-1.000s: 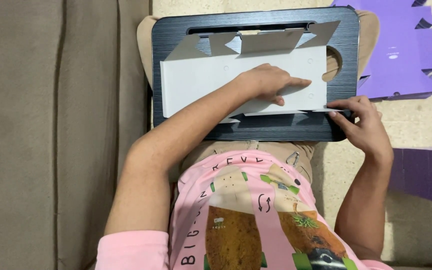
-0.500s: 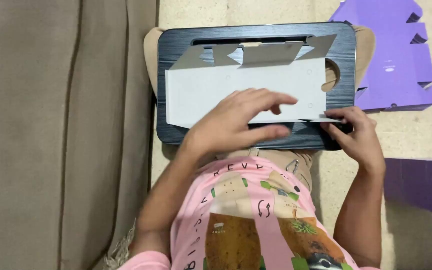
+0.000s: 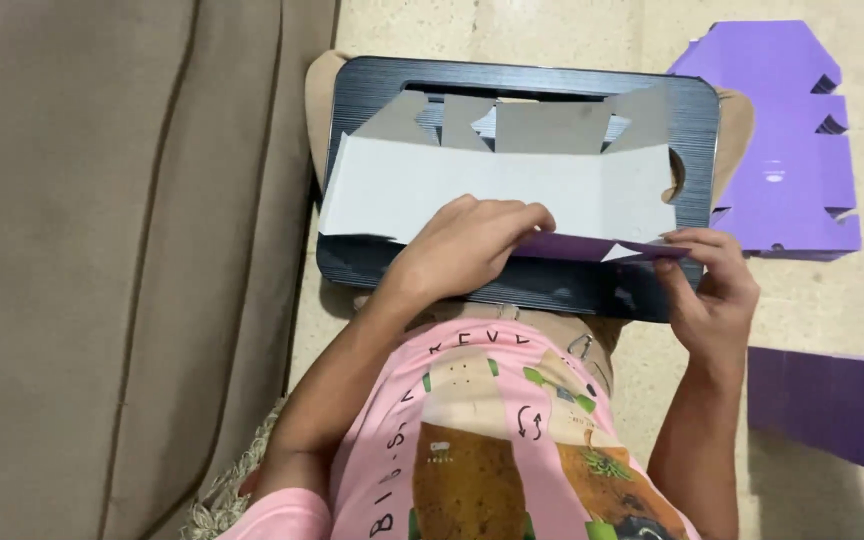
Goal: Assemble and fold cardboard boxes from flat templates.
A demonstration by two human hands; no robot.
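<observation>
A flat die-cut cardboard box blank [image 3: 512, 190], white side up, lies on a black lap tray [image 3: 522, 85]. My left hand [image 3: 467, 248] rests on the blank's near edge, fingers curled over a purple-faced flap [image 3: 577, 247] that is lifting up. My right hand [image 3: 712, 285] pinches the right end of that same flap at the tray's near right corner. Several flaps along the blank's far edge stand folded up.
A brown sofa [image 3: 122, 250] fills the left side. On the tiled floor to the right lie a flat purple box blank [image 3: 787, 150] and another purple cardboard piece [image 3: 832, 410]. My pink printed shirt [image 3: 492, 440] is at the bottom.
My left hand has slid from the middle of the blank back to its near edge. The near flap has come up, showing its purple side, with my right hand now pinching it.
</observation>
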